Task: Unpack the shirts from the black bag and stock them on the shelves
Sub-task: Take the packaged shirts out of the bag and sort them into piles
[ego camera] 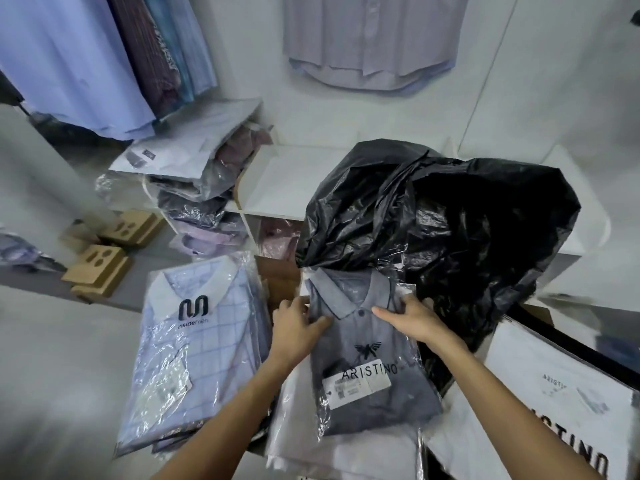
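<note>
Held by both hands: a grey shirt [367, 358] in clear wrap. Left hand [294, 327] and right hand [415, 320] gripped near its collar. Beside it, a checked shirt [194, 351]. Just behind, black bag [450, 230], against white shelves [277, 188].
</note>
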A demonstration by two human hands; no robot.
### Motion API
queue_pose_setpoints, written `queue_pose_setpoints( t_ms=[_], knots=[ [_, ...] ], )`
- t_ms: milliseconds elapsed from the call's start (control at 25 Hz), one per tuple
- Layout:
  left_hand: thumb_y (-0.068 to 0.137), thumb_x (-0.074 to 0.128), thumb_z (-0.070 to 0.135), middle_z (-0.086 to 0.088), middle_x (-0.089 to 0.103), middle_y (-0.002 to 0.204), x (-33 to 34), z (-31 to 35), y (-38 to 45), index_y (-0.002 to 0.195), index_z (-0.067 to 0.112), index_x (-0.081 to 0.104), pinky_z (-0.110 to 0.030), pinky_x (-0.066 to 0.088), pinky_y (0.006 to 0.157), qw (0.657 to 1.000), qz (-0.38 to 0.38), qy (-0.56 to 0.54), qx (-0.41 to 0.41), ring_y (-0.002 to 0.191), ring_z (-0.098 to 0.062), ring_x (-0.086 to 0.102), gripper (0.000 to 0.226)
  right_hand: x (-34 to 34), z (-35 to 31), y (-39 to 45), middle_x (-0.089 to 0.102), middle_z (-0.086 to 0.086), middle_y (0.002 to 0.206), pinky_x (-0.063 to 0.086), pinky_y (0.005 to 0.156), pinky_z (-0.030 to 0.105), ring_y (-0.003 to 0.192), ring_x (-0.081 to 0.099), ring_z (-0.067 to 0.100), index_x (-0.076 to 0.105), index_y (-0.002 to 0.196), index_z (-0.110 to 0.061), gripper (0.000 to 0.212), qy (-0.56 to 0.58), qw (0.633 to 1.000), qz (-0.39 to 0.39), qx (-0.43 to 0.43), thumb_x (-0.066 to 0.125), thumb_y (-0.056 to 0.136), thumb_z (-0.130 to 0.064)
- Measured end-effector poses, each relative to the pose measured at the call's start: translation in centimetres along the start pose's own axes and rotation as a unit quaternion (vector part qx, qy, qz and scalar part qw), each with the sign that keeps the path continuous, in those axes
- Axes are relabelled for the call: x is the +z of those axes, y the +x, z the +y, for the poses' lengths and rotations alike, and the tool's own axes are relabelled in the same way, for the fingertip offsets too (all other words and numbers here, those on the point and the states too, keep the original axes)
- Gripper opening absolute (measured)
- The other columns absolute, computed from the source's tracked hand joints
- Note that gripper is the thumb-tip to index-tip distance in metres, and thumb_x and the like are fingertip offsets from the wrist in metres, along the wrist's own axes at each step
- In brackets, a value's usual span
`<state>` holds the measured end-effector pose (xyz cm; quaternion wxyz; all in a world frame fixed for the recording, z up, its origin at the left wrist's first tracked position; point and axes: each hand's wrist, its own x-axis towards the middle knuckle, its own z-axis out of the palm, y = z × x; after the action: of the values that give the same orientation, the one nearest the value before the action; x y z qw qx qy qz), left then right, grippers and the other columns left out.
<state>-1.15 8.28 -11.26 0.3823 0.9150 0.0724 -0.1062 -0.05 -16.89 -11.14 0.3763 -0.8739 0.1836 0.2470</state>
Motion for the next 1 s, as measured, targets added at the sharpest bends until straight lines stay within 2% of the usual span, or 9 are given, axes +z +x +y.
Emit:
queue_pose_setpoints(
  t_ms=[120, 240, 320, 400, 480, 640, 720, 800, 1000],
  knots=[
    [0.091, 0.069, 0.029, -0.002, 0.068, 0.100, 0.0, 0.5, -2.0, 0.142, 0.028, 0.048, -0.033, 0.052, 0.077, 0.990, -0.018, -0.142, 0.018, 0.088, -0.010, 0.061, 0.056, -0.6, -1.4, -1.1, 0.047, 0.008, 0.126, 0.046, 0.100, 0.043, 0.123, 0.050, 0.031, 0.048, 0.123, -0.025, 0.054, -0.081, 0.995, 0.028, -0.057, 0.062, 0.091, -0.066],
    [0.100, 0.056, 0.023, 0.042, 0.040, 0.143, -1.2, -0.4, -3.6, 0.155, 0.052, 0.020, -0.014, 0.035, 0.106, 0.982, -0.075, -0.168, 0.052, 0.132, 0.010, 0.043, 0.072, -0.1, -3.5, -2.3, 0.062, 0.003, 0.088, 0.050, 0.078, 0.040, 0.082, 0.061, 0.023, 0.041, 0.101, -0.028, 0.034, -0.016, 0.988, -0.021, -0.150, 0.057, 0.097, -0.058],
    [0.101, 0.050, 0.011, 0.059, 0.031, 0.134, -3.6, -0.5, -4.4, 0.152, 0.060, 0.016, -0.001, 0.029, 0.101, 0.982, -0.067, -0.157, 0.084, 0.130, 0.016, 0.043, 0.078, 0.4, -6.0, -3.4, 0.067, 0.003, 0.095, 0.050, 0.084, 0.040, 0.090, 0.065, 0.022, 0.043, 0.104, -0.030, 0.031, 0.019, 0.975, -0.049, -0.218, 0.056, 0.098, -0.057],
    [0.100, 0.047, 0.001, 0.053, 0.043, 0.129, -7.7, -0.5, -4.9, 0.153, 0.055, 0.015, 0.004, 0.028, 0.094, 0.982, -0.014, -0.169, 0.086, 0.112, 0.026, 0.045, 0.082, 1.3, -9.5, -4.4, 0.065, -0.006, 0.114, 0.048, 0.094, 0.037, 0.109, 0.062, 0.008, 0.045, 0.111, -0.034, 0.026, 0.080, 0.956, -0.080, -0.269, 0.059, 0.099, -0.052],
    [0.099, 0.050, 0.000, 0.045, 0.036, 0.142, -13.2, -1.2, -5.3, 0.152, 0.055, 0.015, 0.000, 0.025, 0.101, 0.980, 0.069, -0.158, 0.099, 0.121, 0.030, 0.035, 0.084, 3.1, -13.8, -5.1, 0.058, -0.013, 0.120, 0.046, 0.097, 0.031, 0.109, 0.056, -0.007, 0.042, 0.112, -0.037, 0.025, 0.149, 0.938, -0.102, -0.295, 0.062, 0.099, -0.044],
    [0.097, 0.058, 0.001, 0.036, 0.037, 0.151, -22.4, -6.3, -5.3, 0.145, 0.058, 0.033, -0.010, 0.030, 0.111, 0.970, 0.193, -0.121, 0.082, 0.137, 0.014, 0.037, 0.079, 9.4, -21.7, -5.8, 0.056, -0.014, 0.121, 0.048, 0.099, 0.027, 0.106, 0.059, -0.002, 0.037, 0.122, -0.035, 0.047, 0.210, 0.913, -0.122, -0.327, 0.073, 0.091, -0.042],
    [0.097, 0.057, 0.003, 0.009, 0.056, 0.144, -23.0, -9.8, -4.7, 0.139, 0.050, 0.049, -0.030, 0.045, 0.108, 0.979, 0.175, -0.108, -0.004, 0.127, -0.010, 0.055, 0.063, 13.3, -23.1, -5.4, 0.052, -0.016, 0.124, 0.046, 0.096, 0.021, 0.104, 0.058, 0.001, 0.030, 0.135, -0.027, 0.058, 0.157, 0.926, -0.137, -0.315, 0.071, 0.095, -0.036],
    [0.097, 0.058, 0.007, -0.010, 0.062, 0.134, -21.3, -12.5, -3.9, 0.140, 0.040, 0.051, -0.037, 0.050, 0.093, 0.989, 0.117, -0.035, -0.084, 0.112, -0.028, 0.061, 0.054, 16.8, -22.9, -4.4, 0.049, 0.001, 0.144, 0.040, 0.103, 0.027, 0.128, 0.054, 0.020, 0.023, 0.150, -0.020, 0.071, 0.096, 0.943, -0.122, -0.293, 0.069, 0.098, -0.033],
    [0.094, 0.063, 0.023, -0.016, 0.058, 0.114, -21.1, -12.4, -1.6, 0.140, 0.032, 0.054, -0.039, 0.047, 0.091, 0.986, 0.095, 0.061, -0.125, 0.111, -0.038, 0.057, 0.048, 17.1, -22.0, -2.5, 0.052, 0.006, 0.148, 0.043, 0.100, 0.030, 0.131, 0.055, 0.028, 0.025, 0.154, -0.025, 0.080, 0.086, 0.954, -0.100, -0.269, 0.073, 0.092, -0.044]
  ],
)
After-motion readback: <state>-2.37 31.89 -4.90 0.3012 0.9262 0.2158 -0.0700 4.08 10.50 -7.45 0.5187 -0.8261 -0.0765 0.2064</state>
